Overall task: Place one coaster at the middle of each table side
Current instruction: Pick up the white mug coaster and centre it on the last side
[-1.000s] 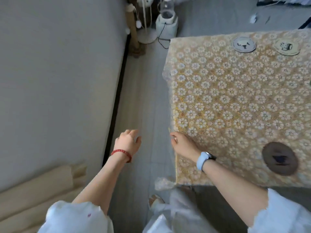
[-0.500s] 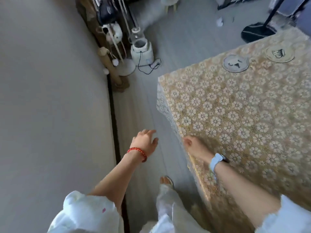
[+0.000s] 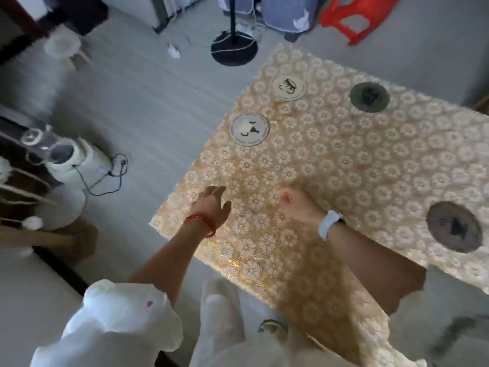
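The table (image 3: pixel 344 165) wears a gold floral lace cloth. Several round coasters lie on it: a white one (image 3: pixel 249 129) near the left edge, a cream one with a cup print (image 3: pixel 288 87) near the far corner, a dark green one (image 3: pixel 369 96) along the far edge, and a dark brown one (image 3: pixel 453 226) at the near right. My left hand (image 3: pixel 213 205), with a red bracelet, hovers over the near-left corner, fingers apart, holding nothing. My right hand (image 3: pixel 299 205), with a white watch, rests on the cloth beside it, blurred.
On the floor to the left stand a white appliance with a cord (image 3: pixel 76 160) and a cat tree. A black stand base (image 3: pixel 234 50) and a red plastic stool (image 3: pixel 354 17) lie beyond the table. A white fluffy stool (image 3: pixel 63 46) is at far left.
The view has swung right around the table corner. Both hands moved from the table's left edge to over the cloth near the corner. More coasters came into view.
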The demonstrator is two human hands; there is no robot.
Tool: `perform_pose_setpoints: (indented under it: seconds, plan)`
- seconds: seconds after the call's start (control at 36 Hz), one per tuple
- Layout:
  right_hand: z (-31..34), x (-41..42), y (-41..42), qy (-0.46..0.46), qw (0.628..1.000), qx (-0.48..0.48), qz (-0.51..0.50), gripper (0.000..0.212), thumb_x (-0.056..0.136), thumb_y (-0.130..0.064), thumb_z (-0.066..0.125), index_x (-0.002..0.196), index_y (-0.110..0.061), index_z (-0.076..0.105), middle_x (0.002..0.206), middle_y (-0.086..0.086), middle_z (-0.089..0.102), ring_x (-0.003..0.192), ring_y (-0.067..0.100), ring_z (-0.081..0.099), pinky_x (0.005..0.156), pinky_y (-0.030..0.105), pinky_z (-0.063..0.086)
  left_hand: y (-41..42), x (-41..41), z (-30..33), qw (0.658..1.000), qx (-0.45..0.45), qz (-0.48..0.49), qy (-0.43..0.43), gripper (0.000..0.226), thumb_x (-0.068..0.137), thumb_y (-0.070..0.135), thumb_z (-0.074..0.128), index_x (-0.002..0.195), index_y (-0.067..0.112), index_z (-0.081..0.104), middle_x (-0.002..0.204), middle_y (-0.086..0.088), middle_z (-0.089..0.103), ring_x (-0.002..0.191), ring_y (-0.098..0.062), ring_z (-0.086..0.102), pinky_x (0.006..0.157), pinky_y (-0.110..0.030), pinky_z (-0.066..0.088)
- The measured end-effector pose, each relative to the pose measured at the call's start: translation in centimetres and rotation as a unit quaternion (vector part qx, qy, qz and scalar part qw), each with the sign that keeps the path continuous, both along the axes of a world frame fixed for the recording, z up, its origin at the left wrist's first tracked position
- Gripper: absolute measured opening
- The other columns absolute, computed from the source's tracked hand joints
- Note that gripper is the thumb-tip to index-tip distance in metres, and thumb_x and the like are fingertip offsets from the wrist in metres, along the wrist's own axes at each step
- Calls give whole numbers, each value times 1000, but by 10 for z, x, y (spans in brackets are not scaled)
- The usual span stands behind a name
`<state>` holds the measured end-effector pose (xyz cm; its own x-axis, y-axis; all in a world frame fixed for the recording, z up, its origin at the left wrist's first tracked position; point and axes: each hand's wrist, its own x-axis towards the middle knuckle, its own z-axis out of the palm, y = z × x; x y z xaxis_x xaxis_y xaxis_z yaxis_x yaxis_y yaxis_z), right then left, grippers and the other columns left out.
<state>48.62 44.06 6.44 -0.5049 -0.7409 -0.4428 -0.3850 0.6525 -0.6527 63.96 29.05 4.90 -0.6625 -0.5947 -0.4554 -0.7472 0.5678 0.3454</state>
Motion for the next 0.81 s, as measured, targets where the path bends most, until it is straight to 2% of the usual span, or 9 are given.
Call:
perform_pose_setpoints:
  seconds: [0.08, 0.14, 0.19, 0.25, 0.31, 0.44, 0.61, 0.75, 0.81]
  plan:
    - [-15, -33, -39, 23, 998, 18, -60, 26, 89, -2, 35, 68, -1, 51, 62, 23, 47, 56, 20, 41, 55, 29, 34, -46, -39, -18, 998, 7, -57, -1, 51, 89, 31, 43, 137, 18, 30, 147, -11, 28, 133, -30, 29, 107, -48, 32]
    - [-23, -56, -67, 33, 994, 17, -104, 27, 87, -1, 36, 64, -11, 44, 55, 6, 37, 49, 15, 35, 50, 22, 27, -79, -67, -28, 997, 6, -79, 0, 52, 89, 29, 44, 137, 17, 29, 148, -11, 25, 134, -30, 27, 108, -47, 30]
    - [-32, -83, -96, 44, 987, 18, -151, 20, 88, -4, 35, 90, -3, 55, 61, 5, 44, 51, 15, 41, 48, 22, 28, -111, -97, -39, 995, -2, -103, 7, 52, 89, 28, 44, 138, 15, 28, 149, -12, 24, 135, -31, 25, 108, -48, 29]
    - [-42, -112, -123, 61, 980, 31, -186, 34, 89, -8, 34, 118, 4, 47, 93, 16, 57, 75, 27, 56, 62, 26, 43, -141, -132, -48, 992, -14, -122, 22, 52, 89, 28, 43, 137, 15, 28, 150, -11, 23, 135, -32, 23, 105, -51, 32]
    - [-52, -143, -146, 72, 972, 27, -220, 32, 89, -10, 33, 117, -1, 47, 101, 13, 55, 80, 28, 57, 68, 35, 49, -166, -171, -58, 989, -26, -135, 46, 52, 90, 29, 43, 137, 15, 28, 150, -11, 21, 136, -32, 21, 104, -53, 33]
    - [-78, -216, -196, 147, 936, 45, -316, 36, 90, -19, 41, 117, 4, 45, 119, 28, 51, 108, 38, 48, 91, 45, 40, -201, -255, -92, 970, -69, -211, 100, 55, 92, 35, 35, 142, 20, 17, 154, -8, 12, 141, -27, 8, 108, -50, 25]
    - [-99, -253, -230, 173, 907, 112, -367, 76, 80, -51, 52, 131, -1, 28, 136, 22, 29, 125, 37, 25, 100, 49, 30, -204, -287, -124, 959, -102, -234, 126, 54, 93, 40, 22, 142, 22, 11, 155, -6, 5, 142, -25, -1, 115, -52, 2]
    - [-91, -254, -244, 191, 897, 92, -389, 71, 79, -38, 61, 133, -9, 26, 129, 15, 38, 120, 30, 36, 99, 48, 38, -201, -287, -122, 958, -103, -223, 149, 50, 91, 41, 19, 138, 23, 15, 153, -5, 13, 142, -24, 3, 114, -52, 8]
    - [-87, -256, -245, 166, 894, 59, -412, 49, 84, -23, 55, 123, -4, 32, 122, 16, 45, 114, 32, 44, 94, 51, 42, -202, -287, -120, 958, -89, -228, 147, 49, 90, 39, 24, 136, 24, 16, 152, -6, 14, 141, -24, 4, 114, -52, 9]
